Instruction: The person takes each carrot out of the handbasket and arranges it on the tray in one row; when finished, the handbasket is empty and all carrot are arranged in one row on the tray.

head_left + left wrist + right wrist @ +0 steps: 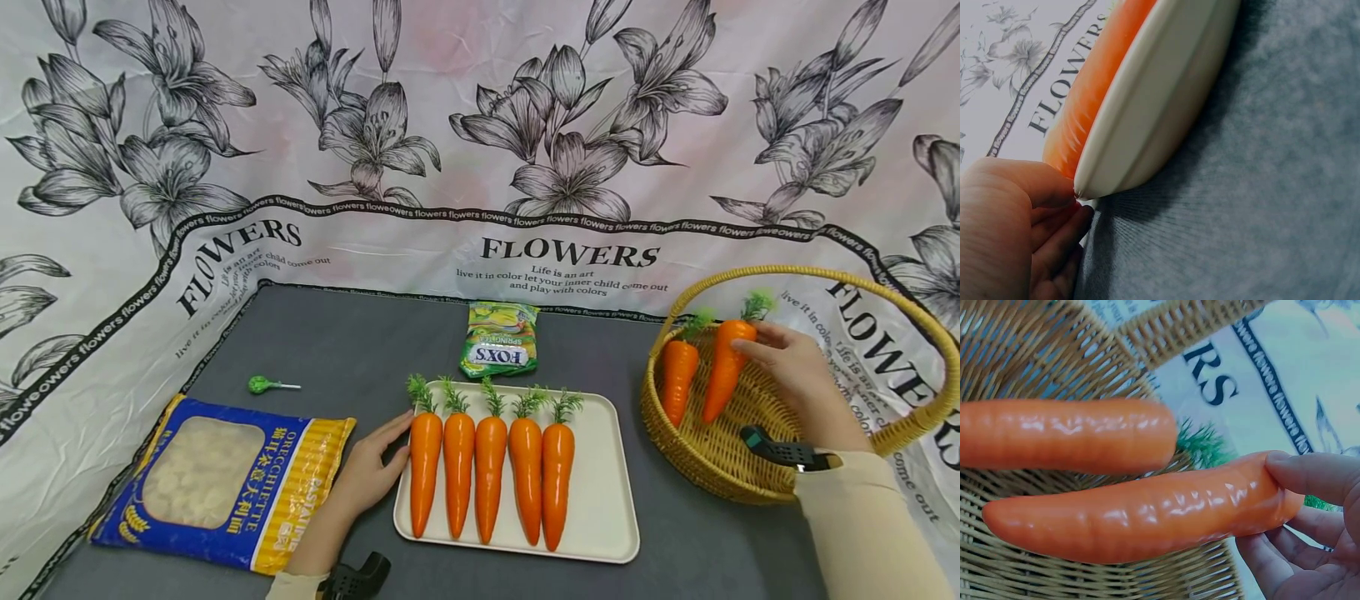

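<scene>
My right hand [797,377] pinches an orange carrot [724,367] near its leafy top, thumb on one side and fingers on the other. That carrot is over the wicker basket [686,458], tip pointing down. Beside it, a second carrot [1066,434] leans inside the basket, apart from my fingers. My left hand [372,468] is at the left edge of a cream tray [603,492]; in the left wrist view its thumb and fingers [1054,183] pinch the tray's rim. Several carrots [491,479] lie side by side on the tray, green tops toward the back.
A blue and yellow pasta bag [202,483] lies at the left, with a green lollipop [259,384] behind it. Behind the tray is a green FOX'S packet [498,340]. The basket's tall handle [795,271] arches over its opening. Floral cloth [420,242] hangs at the back.
</scene>
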Demonstrator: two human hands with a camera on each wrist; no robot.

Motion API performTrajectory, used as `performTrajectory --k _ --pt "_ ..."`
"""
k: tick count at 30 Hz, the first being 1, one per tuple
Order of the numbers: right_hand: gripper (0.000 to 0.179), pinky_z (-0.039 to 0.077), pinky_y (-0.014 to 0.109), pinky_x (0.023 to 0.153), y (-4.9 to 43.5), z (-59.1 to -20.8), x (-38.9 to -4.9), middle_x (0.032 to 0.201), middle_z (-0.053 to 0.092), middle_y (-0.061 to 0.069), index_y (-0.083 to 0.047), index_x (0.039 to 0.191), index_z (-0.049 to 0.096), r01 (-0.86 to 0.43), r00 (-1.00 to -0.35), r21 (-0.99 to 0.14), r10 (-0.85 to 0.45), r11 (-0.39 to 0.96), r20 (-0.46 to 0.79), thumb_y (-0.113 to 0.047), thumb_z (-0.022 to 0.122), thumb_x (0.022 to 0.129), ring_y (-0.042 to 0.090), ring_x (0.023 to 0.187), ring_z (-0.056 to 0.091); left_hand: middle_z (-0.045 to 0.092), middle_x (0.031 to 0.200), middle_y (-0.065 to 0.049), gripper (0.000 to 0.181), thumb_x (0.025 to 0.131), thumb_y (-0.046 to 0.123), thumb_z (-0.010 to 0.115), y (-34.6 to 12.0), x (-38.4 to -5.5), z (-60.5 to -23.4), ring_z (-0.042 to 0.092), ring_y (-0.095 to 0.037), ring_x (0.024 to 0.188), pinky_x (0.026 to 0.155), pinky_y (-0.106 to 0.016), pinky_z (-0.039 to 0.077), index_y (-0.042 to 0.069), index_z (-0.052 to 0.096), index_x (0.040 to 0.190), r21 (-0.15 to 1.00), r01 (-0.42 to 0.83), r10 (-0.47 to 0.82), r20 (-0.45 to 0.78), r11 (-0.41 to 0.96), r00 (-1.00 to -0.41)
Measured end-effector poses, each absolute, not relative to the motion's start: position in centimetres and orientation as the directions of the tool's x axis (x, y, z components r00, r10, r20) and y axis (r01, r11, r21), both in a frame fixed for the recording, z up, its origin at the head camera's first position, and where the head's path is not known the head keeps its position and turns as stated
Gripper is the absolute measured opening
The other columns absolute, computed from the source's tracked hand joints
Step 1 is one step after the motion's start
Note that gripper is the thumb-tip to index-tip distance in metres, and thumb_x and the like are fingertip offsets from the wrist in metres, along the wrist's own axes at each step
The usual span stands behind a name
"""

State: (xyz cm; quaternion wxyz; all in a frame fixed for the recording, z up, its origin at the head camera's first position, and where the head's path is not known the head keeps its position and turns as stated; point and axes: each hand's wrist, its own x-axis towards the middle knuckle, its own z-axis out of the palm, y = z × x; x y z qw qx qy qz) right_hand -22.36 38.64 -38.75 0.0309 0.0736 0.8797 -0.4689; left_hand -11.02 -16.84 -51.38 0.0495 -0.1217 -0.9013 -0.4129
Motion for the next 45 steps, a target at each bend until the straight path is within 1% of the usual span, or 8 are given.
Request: performTrajectory --k 4,10,19,23,26,30,35,45 --pt "0.08 0.044 0.005 0.066 38.2 -37.8 -21.8 0.085 0.046 -0.04 0.01 0.145 0.027 0.126 -0.992 -0.814 0.096 0.567 -0.086 -0.037 0.062 0.091 -0.016 0.081 0.045 0.051 0.142 -0.004 0.047 0.092 0.011 0.06 -16.8 -11.0 -51.3 0.048 -0.025 0.13 0.105 -0.046 0.041 0.01 0.052 0.138 0.732 0.253 0.176 0.181 0.633 -0.967" --pt "0.081 0.041 0.005 0.069 37.3 -36.6 -20.4 0.093 0.046 -0.036 0.004 0.146 0.03 0.106 -0.994 -0.793 0.09 0.6 -0.065 -0.042 0.063 0.089 -0.015 0.086 0.045 0.05 0.142 -0.005 0.047 0.092 0.011 0.06 -16.8 -10.9 -51.1 0.047 -0.025 0.13 0.106 -0.046 0.04 0.009 0.051 0.138 0.74 0.247 0.178 0.173 0.626 -0.969" --pt "0.07 0.037 0.0 0.07 36.4 -35.9 -17.7 0.094 0.05 -0.039 0.001 0.144 0.037 0.01 -0.999 -0.791 0.048 0.611 0.024 -0.036 0.063 0.091 -0.026 0.088 0.046 0.051 0.141 -0.004 0.047 0.092 0.011 0.06 -16.8 -11.0 -51.1 0.048 -0.025 0.13 0.106 -0.046 0.04 0.009 0.052 0.138 0.733 0.258 0.183 0.183 0.629 -0.966" --pt "0.056 0.038 0.002 0.07 35.7 -36.2 -16.4 0.098 0.057 -0.034 -0.009 0.143 0.042 -0.025 -0.999 -0.886 0.03 0.463 0.044 -0.023 0.062 0.092 -0.021 0.091 0.053 0.051 0.141 -0.005 0.047 0.092 0.012 0.06 -16.8 -11.0 -51.1 0.048 -0.025 0.13 0.105 -0.047 0.041 0.009 0.052 0.137 0.732 0.263 0.187 0.187 0.628 -0.965" --pt "0.041 0.045 0.005 0.075 34.8 -36.7 -15.5 0.101 0.066 -0.02 -0.014 0.131 0.053 -0.114 -0.993 -0.98 -0.02 0.163 0.112 -0.003 0.058 0.092 -0.008 0.091 0.063 0.051 0.141 -0.004 0.046 0.092 0.012 0.06 -16.8 -10.9 -51.1 0.048 -0.026 0.13 0.105 -0.047 0.041 0.009 0.052 0.137 0.729 0.263 0.185 0.188 0.632 -0.965" --pt "0.042 0.054 0.013 0.076 33.6 -37.5 -14.4 0.106 0.068 -0.006 -0.014 0.119 0.061 -0.218 -0.971 -0.97 -0.076 -0.112 0.227 0.015 0.05 0.09 0.003 0.092 0.067 0.051 0.141 -0.005 0.046 0.092 0.012 0.06 -16.8 -10.9 -51.0 0.048 -0.026 0.13 0.105 -0.047 0.041 0.008 0.052 0.137 0.727 0.266 0.185 0.192 0.632 -0.964" --pt "0.043 0.054 0.016 0.078 31.7 -38.3 -13.4 0.107 0.067 -0.002 -0.008 0.12 0.061 -0.256 -0.957 -0.952 -0.097 -0.165 0.274 0.018 0.046 0.089 0.006 0.094 0.067 0.051 0.141 -0.005 0.046 0.092 0.012 0.06 -16.9 -10.9 -51.0 0.048 -0.026 0.13 0.105 -0.047 0.04 0.008 0.052 0.137 0.728 0.269 0.188 0.194 0.63 -0.963" --pt "0.042 0.055 0.015 0.075 28.1 -40.1 -12.9 0.106 0.065 -0.007 -0.014 0.118 0.059 -0.254 -0.957 -0.966 -0.138 -0.039 0.257 0.015 0.053 0.088 0.003 0.093 0.065 0.05 0.142 -0.005 0.047 0.092 0.013 0.06 -17.0 -10.9 -51.0 0.048 -0.026 0.13 0.105 -0.047 0.041 0.008 0.051 0.138 0.723 0.281 0.197 0.201 0.631 -0.96"
